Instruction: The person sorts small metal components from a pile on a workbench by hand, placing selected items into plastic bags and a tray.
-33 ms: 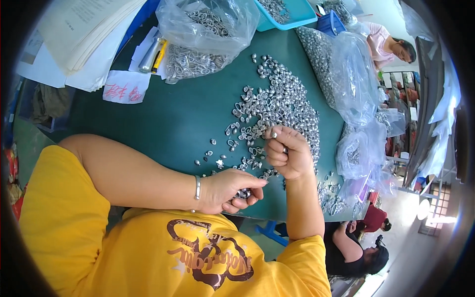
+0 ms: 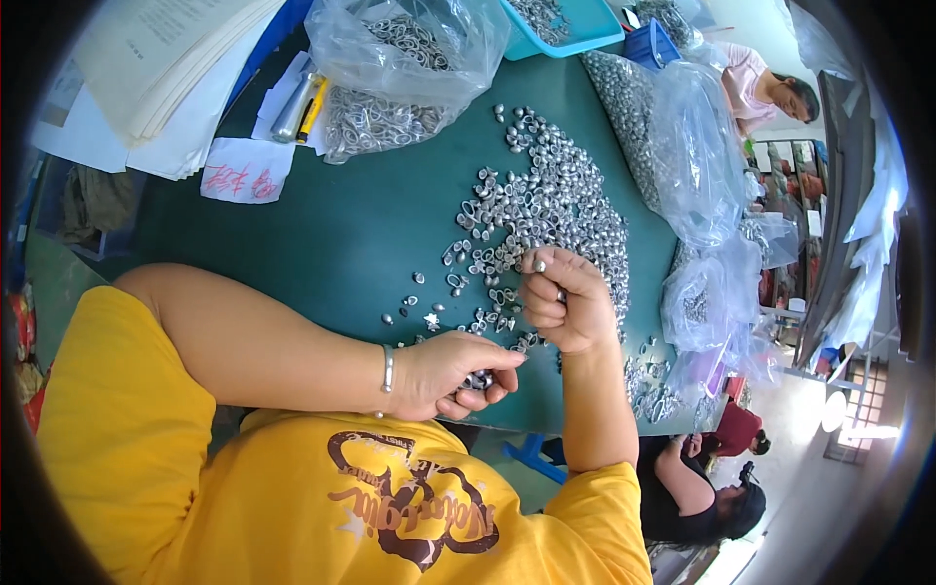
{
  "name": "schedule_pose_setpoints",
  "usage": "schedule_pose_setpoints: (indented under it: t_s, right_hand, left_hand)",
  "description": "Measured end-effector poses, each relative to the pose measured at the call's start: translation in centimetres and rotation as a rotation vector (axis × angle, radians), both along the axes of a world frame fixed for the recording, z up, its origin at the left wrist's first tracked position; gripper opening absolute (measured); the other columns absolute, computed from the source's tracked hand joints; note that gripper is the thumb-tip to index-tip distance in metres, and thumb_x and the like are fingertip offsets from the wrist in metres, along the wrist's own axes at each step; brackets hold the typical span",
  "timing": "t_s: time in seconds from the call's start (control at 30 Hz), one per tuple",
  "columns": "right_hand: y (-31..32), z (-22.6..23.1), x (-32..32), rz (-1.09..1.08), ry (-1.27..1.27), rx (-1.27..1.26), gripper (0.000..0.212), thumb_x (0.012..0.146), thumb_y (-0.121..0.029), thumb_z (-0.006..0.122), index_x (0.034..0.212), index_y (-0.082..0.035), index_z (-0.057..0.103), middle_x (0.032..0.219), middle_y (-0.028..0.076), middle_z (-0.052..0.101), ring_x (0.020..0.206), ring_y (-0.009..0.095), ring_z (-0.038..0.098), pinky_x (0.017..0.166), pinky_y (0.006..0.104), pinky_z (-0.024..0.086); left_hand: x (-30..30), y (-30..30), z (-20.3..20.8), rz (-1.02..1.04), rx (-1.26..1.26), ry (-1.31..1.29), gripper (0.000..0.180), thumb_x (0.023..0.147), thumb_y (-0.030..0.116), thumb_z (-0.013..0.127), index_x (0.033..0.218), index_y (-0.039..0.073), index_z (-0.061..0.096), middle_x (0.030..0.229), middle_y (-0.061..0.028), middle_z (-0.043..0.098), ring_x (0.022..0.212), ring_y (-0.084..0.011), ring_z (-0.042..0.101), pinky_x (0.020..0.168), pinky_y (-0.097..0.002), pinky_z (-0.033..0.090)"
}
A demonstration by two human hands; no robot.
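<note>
The left hand (image 2: 450, 373), with a silver bangle (image 2: 389, 370) at its wrist, is cupped near the front edge of the desk (image 2: 322, 234), its fingers curled around a clutch of small silver metal pieces (image 2: 478, 381). The right hand (image 2: 570, 304) is just beyond it, over the near edge of a large heap of loose silver pieces (image 2: 575, 190). Its fingers are folded in, with the thumb against the index finger; a bright spot shows at the tips, and I cannot tell whether that is a nail or a pinched piece. A dark, shiny band sits at one of its fingers.

The heap spreads over the green desktop, many of its pieces ring-like or rounded, with a few strays near the left hand, among them a star-shaped piece (image 2: 431, 321). Beyond lie a clear plastic bag (image 2: 473, 39) of metal rings, a yellow-handled tool (image 2: 312, 111), a handwritten paper note (image 2: 244, 172) and a turquoise tray (image 2: 575, 47). More filled plastic bags (image 2: 697, 161) line the right side.
</note>
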State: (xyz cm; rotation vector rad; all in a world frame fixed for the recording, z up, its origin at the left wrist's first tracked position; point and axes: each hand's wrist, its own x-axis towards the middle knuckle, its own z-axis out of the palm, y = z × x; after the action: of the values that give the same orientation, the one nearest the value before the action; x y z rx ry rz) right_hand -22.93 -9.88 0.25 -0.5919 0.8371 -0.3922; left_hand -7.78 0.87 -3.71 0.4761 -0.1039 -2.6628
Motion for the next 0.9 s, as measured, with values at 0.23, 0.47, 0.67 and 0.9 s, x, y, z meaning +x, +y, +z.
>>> schedule_pose_setpoints:
  t_s: [0.23, 0.47, 0.67, 0.9]
  right_hand:
    - [0.4, 0.3, 0.8, -0.155, -0.138, -0.025, 0.016, 0.079, -0.01, 0.044, 0.068, 0.001, 0.048, 0.055, 0.004, 0.039, 0.04, 0.008, 0.03, 0.034, 0.0191, 0.02]
    - [0.0, -1.7, 3.3, 0.146, 0.962, -1.512, 0.008, 0.074, -0.007, 0.065, 0.081, -0.003, 0.065, 0.068, 0.014, 0.059, 0.055, 0.024, 0.058, 0.053, 0.0299, 0.046]
    - [-0.2, -2.2, 3.9, 0.132, 0.964, -1.673, 0.009, 0.072, -0.005, 0.065, 0.08, -0.002, 0.063, 0.067, 0.013, 0.058, 0.056, 0.026, 0.057, 0.051, 0.031, 0.045]
    - [0.2, -1.4, 2.4, 0.06, 0.815, -2.021, 0.017, 0.065, 0.002, 0.069, 0.081, -0.005, 0.066, 0.054, 0.004, 0.046, 0.044, 0.016, 0.045, 0.039, 0.0266, 0.036]
  left_hand:
    - [-0.1, 0.0, 0.1, 0.007, 0.007, -0.013, 0.028, 0.088, 0.028, 0.049, 0.077, 0.002, 0.053, 0.07, -0.0051, 0.049, 0.046, -0.0051, 0.033, 0.036, -0.018, 0.022]
    - [-0.1, 0.1, 0.0, 0.017, 0.004, -0.001, 0.028, 0.088, 0.026, 0.049, 0.077, 0.002, 0.053, 0.07, -0.0049, 0.049, 0.046, -0.005, 0.033, 0.036, -0.0178, 0.022]
    - [0.0, 0.1, 0.1, 0.022, -0.002, -0.008, 0.026, 0.088, 0.026, 0.049, 0.077, 0.002, 0.053, 0.07, -0.0042, 0.049, 0.046, -0.0049, 0.033, 0.036, -0.0175, 0.022]
    - [-0.1, 0.1, 0.1, 0.014, 0.009, -0.007, 0.026, 0.088, 0.026, 0.05, 0.077, 0.003, 0.053, 0.07, -0.004, 0.048, 0.047, -0.0049, 0.033, 0.036, -0.0173, 0.022]
